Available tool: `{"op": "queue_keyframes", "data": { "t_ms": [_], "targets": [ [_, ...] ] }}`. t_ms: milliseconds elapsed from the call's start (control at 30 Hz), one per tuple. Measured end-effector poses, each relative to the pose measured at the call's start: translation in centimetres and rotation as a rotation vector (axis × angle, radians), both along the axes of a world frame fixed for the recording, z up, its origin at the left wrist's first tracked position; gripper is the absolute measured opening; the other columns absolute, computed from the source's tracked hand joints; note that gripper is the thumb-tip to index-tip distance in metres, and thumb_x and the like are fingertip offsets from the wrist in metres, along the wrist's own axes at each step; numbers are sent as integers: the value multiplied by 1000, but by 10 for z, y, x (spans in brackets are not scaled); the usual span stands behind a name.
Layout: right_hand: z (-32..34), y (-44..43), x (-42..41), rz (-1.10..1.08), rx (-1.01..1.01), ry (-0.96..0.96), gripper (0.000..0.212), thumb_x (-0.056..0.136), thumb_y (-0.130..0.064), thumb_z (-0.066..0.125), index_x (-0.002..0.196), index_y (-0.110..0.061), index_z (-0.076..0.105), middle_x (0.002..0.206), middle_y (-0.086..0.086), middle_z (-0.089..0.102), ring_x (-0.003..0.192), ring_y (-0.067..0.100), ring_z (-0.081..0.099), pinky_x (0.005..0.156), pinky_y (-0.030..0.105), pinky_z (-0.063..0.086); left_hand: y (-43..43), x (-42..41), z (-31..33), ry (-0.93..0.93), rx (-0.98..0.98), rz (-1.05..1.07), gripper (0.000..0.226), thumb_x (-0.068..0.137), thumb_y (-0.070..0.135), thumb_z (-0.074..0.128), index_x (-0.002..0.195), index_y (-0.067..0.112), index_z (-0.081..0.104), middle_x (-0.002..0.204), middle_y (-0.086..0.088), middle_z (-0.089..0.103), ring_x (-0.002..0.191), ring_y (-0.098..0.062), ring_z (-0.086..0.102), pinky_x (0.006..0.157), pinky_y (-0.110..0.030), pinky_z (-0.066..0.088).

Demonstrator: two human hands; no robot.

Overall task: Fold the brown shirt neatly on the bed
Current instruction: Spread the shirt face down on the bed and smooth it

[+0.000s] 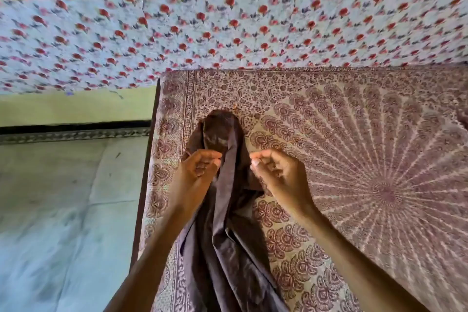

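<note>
No fold showed yet: the brown shirt [228, 235] lay bunched lengthwise on the bed [354, 159], fingers of the left hand [197, 172] pinching it, those of the right hand [278, 172] curled at its edge, hold unclear.

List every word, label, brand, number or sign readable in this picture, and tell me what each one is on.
None: no readable text shows anywhere in the view.
brown shirt: plain fabric, no label or tag visible.
bedspread: printed floral and fan motifs only, no lettering.
floral cloth behind the bed: red flower print only, somewhat blurred.
</note>
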State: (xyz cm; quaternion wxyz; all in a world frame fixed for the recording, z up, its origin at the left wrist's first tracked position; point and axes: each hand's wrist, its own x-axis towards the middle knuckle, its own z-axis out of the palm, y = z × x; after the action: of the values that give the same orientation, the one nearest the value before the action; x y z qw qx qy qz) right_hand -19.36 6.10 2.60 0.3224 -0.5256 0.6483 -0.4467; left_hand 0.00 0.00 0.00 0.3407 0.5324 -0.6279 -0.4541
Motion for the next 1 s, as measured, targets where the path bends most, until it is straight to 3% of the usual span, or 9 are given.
{"op": "queue_keyframes", "data": {
  "t_ms": [167,300,367,533,633,700,767,867,1000],
  "targets": [
    [-110,-70,1,-81,79,-8,19,86,-27,61,97,-16,72,83,-6,73,78,12,69,67,25,56,-65,-1,-110,74,125,34,22,84,24,65,105,21,69,98,6,73,92,-8,69,80,-21,53],
    [-204,-122,5,-241,86,47,15,88,-29,62,89,-18,71,72,-13,69,66,2,66,59,16,50,-126,0,-202,-14,125,151,27,84,18,67,111,11,65,104,-2,71,94,-14,68,76,-13,51],
    [-246,-151,9,-335,111,95,22,89,-38,62,89,-18,70,72,-13,68,65,1,64,59,21,50,-163,0,-245,-86,109,289,26,84,17,66,109,11,63,104,-8,70,94,-23,67,76,-25,53],
    [-320,-215,12,-437,243,273,42,85,-51,60,108,-17,60,96,-1,67,87,17,63,70,27,42,-243,-10,-310,-349,282,408,53,81,35,67,124,11,50,123,-16,57,113,-33,54,78,-40,51],
    [-336,-243,10,-478,357,294,39,82,-44,64,106,-15,59,98,4,67,91,24,63,68,30,41,-279,-17,-329,-453,466,372,69,80,48,65,133,10,43,130,-18,53,120,-37,51,97,-43,45],
    [-343,-252,7,-471,419,305,29,87,-35,63,103,-11,62,99,8,69,94,29,64,70,34,46,-292,-20,-334,-493,487,360,65,82,52,61,126,5,50,122,-18,59,112,-36,56,87,-38,49],
    [-348,-252,4,-455,436,302,23,91,-29,60,99,-7,64,99,11,69,95,32,63,72,37,47,-298,-23,-335,-442,493,347,60,88,54,52,118,3,57,116,-18,63,104,-34,60,79,-34,48],
    [-353,-250,-4,-433,393,238,17,92,-27,58,92,-11,63,94,9,68,89,30,62,67,33,40,-298,-27,-329,-303,602,426,69,93,59,33,125,3,55,120,-19,61,107,-34,60,92,-38,49],
    [-340,-242,-20,-429,360,107,20,95,-16,56,108,-3,63,104,13,67,97,27,61,68,20,29,-291,-34,-313,-65,711,343,36,90,42,56,92,7,61,105,-17,66,81,-27,64,75,-36,55]
  ]
}}
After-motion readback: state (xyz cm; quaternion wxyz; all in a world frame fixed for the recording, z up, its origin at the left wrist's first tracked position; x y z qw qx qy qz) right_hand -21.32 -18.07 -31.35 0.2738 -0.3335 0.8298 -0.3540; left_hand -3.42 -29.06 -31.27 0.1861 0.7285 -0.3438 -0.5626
